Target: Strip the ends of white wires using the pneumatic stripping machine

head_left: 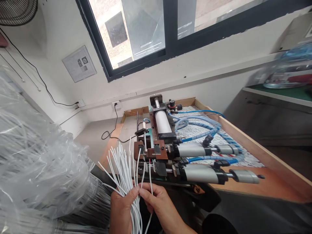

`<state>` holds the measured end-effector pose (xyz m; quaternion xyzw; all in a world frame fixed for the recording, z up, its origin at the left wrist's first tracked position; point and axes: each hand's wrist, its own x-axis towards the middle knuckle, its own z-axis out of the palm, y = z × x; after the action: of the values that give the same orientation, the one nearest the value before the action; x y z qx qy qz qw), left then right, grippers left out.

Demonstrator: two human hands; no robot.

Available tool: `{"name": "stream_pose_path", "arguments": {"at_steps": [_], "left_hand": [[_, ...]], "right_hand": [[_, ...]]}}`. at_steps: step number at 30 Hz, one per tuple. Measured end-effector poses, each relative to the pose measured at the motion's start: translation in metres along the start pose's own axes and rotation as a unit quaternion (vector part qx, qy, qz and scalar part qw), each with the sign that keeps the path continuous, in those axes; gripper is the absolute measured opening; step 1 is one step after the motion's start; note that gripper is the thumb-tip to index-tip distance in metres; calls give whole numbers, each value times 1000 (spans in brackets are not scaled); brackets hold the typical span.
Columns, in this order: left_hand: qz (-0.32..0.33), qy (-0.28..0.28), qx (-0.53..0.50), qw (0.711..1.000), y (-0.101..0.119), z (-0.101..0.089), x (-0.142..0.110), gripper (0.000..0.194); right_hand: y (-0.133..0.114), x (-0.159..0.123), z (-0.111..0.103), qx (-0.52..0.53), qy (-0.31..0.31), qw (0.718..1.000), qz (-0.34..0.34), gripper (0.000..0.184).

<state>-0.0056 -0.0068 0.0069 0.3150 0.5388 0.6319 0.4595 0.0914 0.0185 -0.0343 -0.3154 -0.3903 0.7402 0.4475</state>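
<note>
A bundle of thin white cables [120, 170] fans out upward from my left hand [123, 206], which is wrapped round it. Close beside it, my right hand [158, 201] pinches a single white cable [150, 177] between thumb and fingers, with the fingertips of both hands nearly meeting. Just beyond my hands stands a pneumatic machine [151, 151] with brown jaw blocks and silver cylinders. The tips of a few cables reach up in front of its jaws. Whether any tip is inside the jaws I cannot tell.
Plastic-wrapped cable bundles [48, 162] are piled at the left. Blue air hoses [212, 125] loop behind the cylinders, over white scraps [195, 130] inside a wooden rim [234, 148]. A black power cord [116, 122] runs to a wall socket. At the right is a green shelf [280, 94].
</note>
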Motion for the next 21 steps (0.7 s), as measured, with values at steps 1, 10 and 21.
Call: {"name": "stream_pose_path", "arguments": {"at_steps": [1,10,21], "left_hand": [[-3,6,-7,1000,0,0,0,14],[-34,64,-19,997,5,-1,7,17],[-59,80,-24,995,21,12,9,22]], "right_hand": [[1,0,1,-15,6,1000,-4,32],[3,0,2,65,108,992,-11,32],[-9,9,-4,242,126,960,60,29]]}}
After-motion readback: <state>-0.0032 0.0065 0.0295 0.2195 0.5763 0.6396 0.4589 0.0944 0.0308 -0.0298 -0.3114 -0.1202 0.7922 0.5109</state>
